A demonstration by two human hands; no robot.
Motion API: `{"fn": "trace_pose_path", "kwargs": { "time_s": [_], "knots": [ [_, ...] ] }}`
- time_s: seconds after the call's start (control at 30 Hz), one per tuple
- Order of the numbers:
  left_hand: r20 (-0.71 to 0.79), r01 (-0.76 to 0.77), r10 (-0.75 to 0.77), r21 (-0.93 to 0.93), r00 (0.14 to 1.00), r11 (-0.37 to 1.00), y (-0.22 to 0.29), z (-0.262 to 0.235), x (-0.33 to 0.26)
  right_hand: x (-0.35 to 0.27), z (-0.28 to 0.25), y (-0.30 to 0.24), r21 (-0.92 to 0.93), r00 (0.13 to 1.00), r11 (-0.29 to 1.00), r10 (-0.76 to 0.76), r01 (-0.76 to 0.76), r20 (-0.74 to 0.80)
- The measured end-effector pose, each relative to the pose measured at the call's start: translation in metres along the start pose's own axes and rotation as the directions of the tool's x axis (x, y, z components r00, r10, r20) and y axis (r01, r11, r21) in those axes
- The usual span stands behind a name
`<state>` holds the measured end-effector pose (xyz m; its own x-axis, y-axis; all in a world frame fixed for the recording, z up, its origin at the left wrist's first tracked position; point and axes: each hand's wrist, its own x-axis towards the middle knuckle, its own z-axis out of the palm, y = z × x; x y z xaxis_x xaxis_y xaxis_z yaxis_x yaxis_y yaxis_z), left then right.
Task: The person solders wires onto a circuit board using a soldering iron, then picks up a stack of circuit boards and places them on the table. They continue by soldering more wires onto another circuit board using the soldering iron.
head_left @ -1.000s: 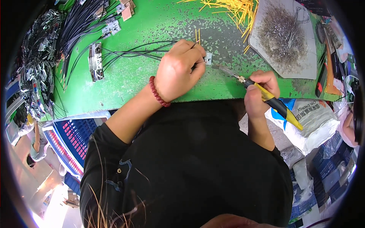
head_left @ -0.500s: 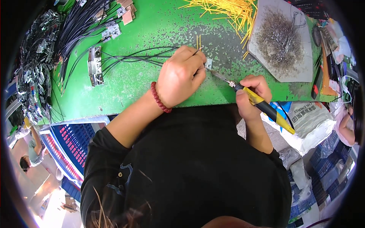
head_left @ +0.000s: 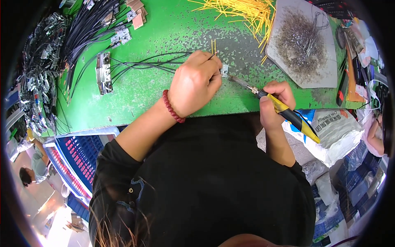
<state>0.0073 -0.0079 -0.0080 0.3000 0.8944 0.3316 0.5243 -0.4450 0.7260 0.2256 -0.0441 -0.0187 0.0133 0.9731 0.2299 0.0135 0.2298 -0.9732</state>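
Yellow-and-black soldering iron (head_left: 293, 117) is clasped in the right hand (head_left: 270, 114), thumb and fingers about the barrel, its long axis slanting from lower right to upper left. Tip points to the small pale board (head_left: 225, 71) at upper centre of the frame; contact cannot be confirmed at so small a size. Board lies just right of the left hand (head_left: 194, 84), which is the nearer: palm down, fingers curled and closed around black cables (head_left: 154, 62). Hands are apart. Cables run leftward to a metal block (head_left: 104, 74) at upper left. Farther out: loose yellow wires (head_left: 251, 16) at top, grey slab (head_left: 306, 79) at upper right
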Motion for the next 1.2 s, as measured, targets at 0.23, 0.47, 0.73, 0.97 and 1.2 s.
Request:
{"fn": "trace_pose_path", "kwargs": {
  "time_s": [0.23, 0.47, 0.73, 0.97, 1.2],
  "knots": [
    [0.075, 0.049, -0.05, 0.009, 0.996, 0.999, 0.002, -0.002, 0.005, 0.0, 0.002, -0.002, -0.056, 1.0, 0.998, -0.013, 0.014, 0.025],
    [0.095, 0.053, -0.056, 0.034, 0.994, 0.998, 0.004, -0.003, 0.007, 0.0, 0.003, -0.003, -0.097, 0.998, 0.995, -0.033, 0.038, 0.047],
    [0.097, 0.068, -0.071, 0.032, 0.993, 0.997, 0.004, -0.003, 0.006, -0.003, 0.001, 0.001, 0.023, 0.998, 0.998, -0.067, 0.067, 0.019],
    [0.086, 0.077, -0.083, 0.063, 0.993, 0.995, 0.007, -0.004, 0.008, -0.005, -0.004, 0.005, 0.024, 0.999, 0.999, -0.049, 0.049, 0.014],
    [0.096, 0.051, -0.058, 0.076, 0.994, 0.996, 0.005, -0.003, 0.006, 0.029, 0.025, -0.038, 0.158, 0.978, 0.966, 0.196, -0.206, 0.076]
  ]
}}
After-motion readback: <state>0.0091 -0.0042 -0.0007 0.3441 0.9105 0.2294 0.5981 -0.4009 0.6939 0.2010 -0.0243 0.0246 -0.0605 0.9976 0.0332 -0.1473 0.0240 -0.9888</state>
